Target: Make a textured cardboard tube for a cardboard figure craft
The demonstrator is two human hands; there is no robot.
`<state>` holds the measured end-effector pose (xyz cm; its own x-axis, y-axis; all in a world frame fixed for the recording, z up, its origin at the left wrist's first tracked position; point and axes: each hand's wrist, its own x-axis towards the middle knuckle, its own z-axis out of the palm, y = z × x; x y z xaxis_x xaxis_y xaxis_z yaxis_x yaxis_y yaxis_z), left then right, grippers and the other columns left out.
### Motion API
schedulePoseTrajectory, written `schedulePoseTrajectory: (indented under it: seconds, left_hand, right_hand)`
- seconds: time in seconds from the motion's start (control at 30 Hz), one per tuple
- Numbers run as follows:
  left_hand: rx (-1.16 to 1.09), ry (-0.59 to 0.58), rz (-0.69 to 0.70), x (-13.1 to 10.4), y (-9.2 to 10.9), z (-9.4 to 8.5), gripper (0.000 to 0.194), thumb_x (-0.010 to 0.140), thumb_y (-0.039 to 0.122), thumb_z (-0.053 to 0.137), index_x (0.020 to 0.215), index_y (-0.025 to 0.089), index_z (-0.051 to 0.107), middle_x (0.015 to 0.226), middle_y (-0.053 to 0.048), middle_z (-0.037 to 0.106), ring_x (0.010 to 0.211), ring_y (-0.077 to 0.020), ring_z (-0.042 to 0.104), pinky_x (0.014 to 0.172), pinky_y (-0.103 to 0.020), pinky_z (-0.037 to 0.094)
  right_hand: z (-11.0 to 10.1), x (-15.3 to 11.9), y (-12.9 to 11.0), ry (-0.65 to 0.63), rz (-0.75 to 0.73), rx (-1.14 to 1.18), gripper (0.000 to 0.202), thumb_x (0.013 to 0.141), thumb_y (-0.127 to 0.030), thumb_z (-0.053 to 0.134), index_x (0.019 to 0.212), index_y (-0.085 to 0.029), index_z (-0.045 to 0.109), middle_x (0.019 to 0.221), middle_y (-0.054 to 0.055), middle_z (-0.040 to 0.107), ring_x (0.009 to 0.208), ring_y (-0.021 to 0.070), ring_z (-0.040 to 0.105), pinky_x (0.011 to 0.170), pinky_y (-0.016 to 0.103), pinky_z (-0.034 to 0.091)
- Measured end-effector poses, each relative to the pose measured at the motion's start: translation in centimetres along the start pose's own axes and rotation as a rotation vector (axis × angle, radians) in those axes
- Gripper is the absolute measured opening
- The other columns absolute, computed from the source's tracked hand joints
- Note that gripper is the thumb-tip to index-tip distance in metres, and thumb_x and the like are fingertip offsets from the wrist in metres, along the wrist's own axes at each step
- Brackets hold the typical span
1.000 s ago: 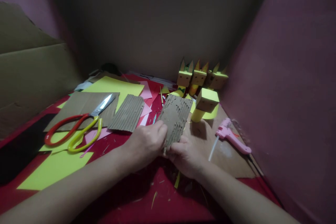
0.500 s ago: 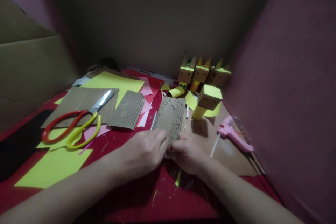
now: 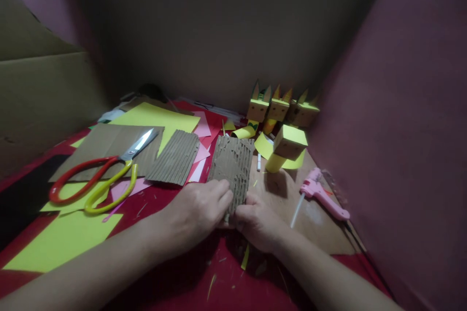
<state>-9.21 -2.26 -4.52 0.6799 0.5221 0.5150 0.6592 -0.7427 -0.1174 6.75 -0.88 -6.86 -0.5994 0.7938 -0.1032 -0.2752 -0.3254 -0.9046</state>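
A piece of corrugated cardboard [image 3: 231, 160] with torn patches on its ridged face lies in front of me, long side pointing away. My left hand [image 3: 204, 209] is closed over its near left part, fingers curled on the surface. At its near right edge my right hand [image 3: 259, 221] is closed, thumb and fingers pinching the cardboard. Both hands partly hide the near end. Left of it lies a second ridged cardboard piece [image 3: 174, 158], touched by neither hand.
Large scissors [image 3: 126, 158] with red and yellow handles rest on flat cardboard [image 3: 98, 141] at left, among yellow paper sheets [image 3: 62, 243]. A pink glue gun [image 3: 321, 194] lies on a brown board [image 3: 314, 233] at right. Behind stand box-headed cardboard figures [image 3: 259, 109] and a yellow-topped one [image 3: 290, 141].
The view has shifted slightly, so most things sit a little lower and further left. Both hands keep their hold on the cardboard, with the right hand a little nearer me.
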Motion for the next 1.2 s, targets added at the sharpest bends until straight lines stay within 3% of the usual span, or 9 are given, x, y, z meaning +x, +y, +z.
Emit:
schedulePoseTrajectory:
  seconds: [0.1,0.23,0.47,0.67,0.73,0.8,0.9,1.03,1.2]
  left_hand:
    - [-0.109,-0.012,-0.082,-0.1,-0.5,-0.1,0.025,0.093,0.033,0.045,0.074,0.017,0.047,0.071,0.000,0.047,0.053,-0.0129,0.041,0.045,-0.027,0.031]
    - [-0.176,-0.062,-0.133,0.0,-0.5,-0.3,0.024,0.096,0.021,0.034,0.079,0.016,0.050,0.074,-0.001,0.050,0.056,-0.0129,0.045,0.048,-0.026,0.034]
    - [-0.219,-0.055,-0.177,-0.2,0.0,-0.2,0.022,0.092,0.031,0.045,0.077,0.017,0.050,0.073,-0.001,0.050,0.056,-0.0134,0.045,0.047,-0.026,0.035]
    - [-0.351,0.212,-0.700,0.2,-1.8,-0.8,0.013,0.088,0.025,0.049,0.096,0.017,0.057,0.089,-0.005,0.058,0.080,-0.0170,0.056,0.071,-0.030,0.046]
    - [-0.566,0.275,-0.931,0.4,-2.6,-0.9,0.035,0.079,0.034,0.063,0.108,0.016,0.054,0.098,-0.007,0.058,0.087,-0.0203,0.058,0.070,-0.032,0.048]
    - [-0.978,0.174,-1.090,0.4,-2.8,-0.8,0.048,0.072,0.040,0.070,0.110,0.015,0.055,0.092,-0.007,0.062,0.079,-0.0207,0.060,0.063,-0.031,0.048]
    - [-1.517,-0.104,-1.112,0.4,-2.3,-0.7,0.034,0.072,0.036,0.071,0.094,0.011,0.064,0.076,-0.007,0.066,0.063,-0.0168,0.061,0.055,-0.028,0.046]
    - [-1.622,-0.126,-1.097,0.4,-1.4,-0.7,0.017,0.074,0.027,0.069,0.079,0.010,0.069,0.066,-0.007,0.068,0.053,-0.0114,0.057,0.049,-0.021,0.040]
    - [-1.594,-0.110,-1.051,0.5,-0.9,-0.6,0.025,0.080,0.035,0.063,0.076,0.011,0.068,0.064,-0.009,0.068,0.055,-0.0154,0.060,0.051,-0.026,0.045]
  right_hand:
    - [0.4,0.0,-0.2,-0.006,0.067,0.166,0.021,0.049,-0.005,0.051,0.065,-0.018,0.056,0.063,-0.003,0.053,0.058,0.0113,0.049,0.059,0.025,0.043]
    - [0.6,-0.1,-0.6,-0.019,0.092,0.184,0.024,0.050,-0.004,0.053,0.068,-0.018,0.061,0.061,-0.003,0.055,0.060,0.0135,0.055,0.066,0.029,0.049]
    - [0.8,-0.2,-0.7,0.003,0.095,0.221,0.023,0.049,-0.004,0.054,0.066,-0.016,0.061,0.061,-0.003,0.060,0.061,0.0138,0.060,0.068,0.029,0.055]
    - [0.2,-0.1,-1.5,0.031,0.071,0.198,0.037,0.057,-0.005,0.057,0.094,-0.010,0.063,0.077,0.008,0.071,0.066,0.0194,0.070,0.065,0.032,0.059]
    - [-0.2,0.0,-1.6,0.026,0.058,0.188,0.039,0.060,-0.006,0.058,0.098,-0.008,0.061,0.080,0.011,0.071,0.064,0.0194,0.070,0.063,0.031,0.060]
    - [-0.4,0.1,-1.7,0.012,0.052,0.184,0.039,0.062,-0.007,0.058,0.101,-0.008,0.059,0.078,0.010,0.070,0.060,0.0186,0.070,0.060,0.030,0.060]
    - [-0.5,0.1,-1.7,0.017,0.050,0.174,0.035,0.063,-0.008,0.060,0.098,-0.009,0.058,0.070,0.006,0.068,0.053,0.0164,0.068,0.054,0.027,0.059]
    - [-0.6,0.0,-1.7,0.058,0.016,0.134,0.031,0.065,-0.015,0.067,0.095,-0.012,0.058,0.068,0.003,0.067,0.049,0.0138,0.064,0.047,0.025,0.058]
    - [-0.3,-0.1,-1.6,0.103,0.012,0.075,0.035,0.064,-0.020,0.074,0.094,-0.015,0.056,0.072,0.002,0.066,0.049,0.0120,0.061,0.045,0.025,0.056]
